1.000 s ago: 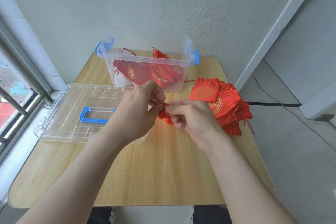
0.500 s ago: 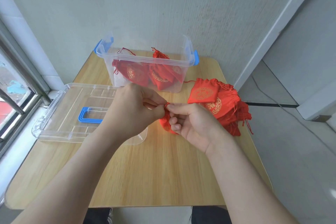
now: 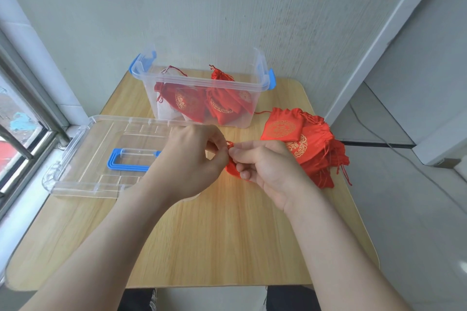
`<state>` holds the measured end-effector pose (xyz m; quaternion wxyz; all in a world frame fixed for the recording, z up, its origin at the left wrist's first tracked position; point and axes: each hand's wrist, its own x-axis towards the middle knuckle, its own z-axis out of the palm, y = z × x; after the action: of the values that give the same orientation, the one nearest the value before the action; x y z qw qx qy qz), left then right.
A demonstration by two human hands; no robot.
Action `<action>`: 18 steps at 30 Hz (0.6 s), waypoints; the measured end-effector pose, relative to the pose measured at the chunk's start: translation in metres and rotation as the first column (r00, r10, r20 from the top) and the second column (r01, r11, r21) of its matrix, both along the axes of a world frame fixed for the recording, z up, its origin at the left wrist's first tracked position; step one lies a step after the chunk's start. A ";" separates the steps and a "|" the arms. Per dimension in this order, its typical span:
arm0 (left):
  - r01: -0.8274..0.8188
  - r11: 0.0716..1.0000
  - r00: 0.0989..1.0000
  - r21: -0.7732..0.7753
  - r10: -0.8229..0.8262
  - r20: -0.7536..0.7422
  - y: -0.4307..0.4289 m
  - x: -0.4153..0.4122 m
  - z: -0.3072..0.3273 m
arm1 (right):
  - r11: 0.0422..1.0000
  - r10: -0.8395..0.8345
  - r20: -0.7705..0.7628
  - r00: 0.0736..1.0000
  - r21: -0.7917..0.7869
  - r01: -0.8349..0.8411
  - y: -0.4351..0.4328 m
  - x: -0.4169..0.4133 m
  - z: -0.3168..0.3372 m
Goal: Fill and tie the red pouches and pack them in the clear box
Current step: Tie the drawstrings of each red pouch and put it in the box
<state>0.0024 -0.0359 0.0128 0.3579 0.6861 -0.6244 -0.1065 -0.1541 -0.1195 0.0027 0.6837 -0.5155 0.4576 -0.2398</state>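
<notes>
Lower frame: wooden table (image 3: pixel 227 247). Frame ctr: red pouch (image 3: pixel 231 169) is pinched at its top by left hand (image 3: pixel 192 159) and right hand (image 3: pixel 267 166), fingers of both curled on it. Ctr left: clear lid (image 3: pixel 83 156) w/ blue handle, laid flat. Ctr right: pile of flat pouches (image 3: pixel 313 151). Upper ctr: clear box (image 3: pixel 202 82), tied pouches (image 3: pixel 202 106) inside.

box (image 3: pixel 204 88) top open | lid (image 3: pixel 101 159) blocks left | pouch pile (image 3: pixel 308 149) blocks right

The wooden surface (image 3: pixel 214 235) in front of me is carrying the clear box (image 3: pixel 227 84) at upper centre, its lid (image 3: pixel 88 149) lying centre-left, and red pouches (image 3: pixel 310 146) lying heaped centre-right.
</notes>
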 end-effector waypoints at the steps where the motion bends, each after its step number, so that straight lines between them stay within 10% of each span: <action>1: -0.003 0.999 1.000 0.044 0.003 0.003 -0.001 -0.001 -0.002 | 1.000 0.007 0.000 1.000 -0.024 -0.007 0.001 0.001 0.001; 12: -0.077 0.994 0.997 0.078 0.079 -0.023 -0.005 0.003 -0.005 | 0.990 -0.039 -0.073 0.997 -0.136 0.028 0.005 0.003 0.004; 18: -0.035 0.984 0.949 0.176 0.088 -0.301 -0.008 -0.002 0.000 | 0.991 -0.038 -0.074 0.997 -0.132 0.028 0.005 0.003 0.005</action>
<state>0.0000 -0.0439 0.0125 0.3946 0.7081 -0.5279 -0.2534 -0.1507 -0.1144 0.0075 0.6264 -0.5601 0.4752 -0.2608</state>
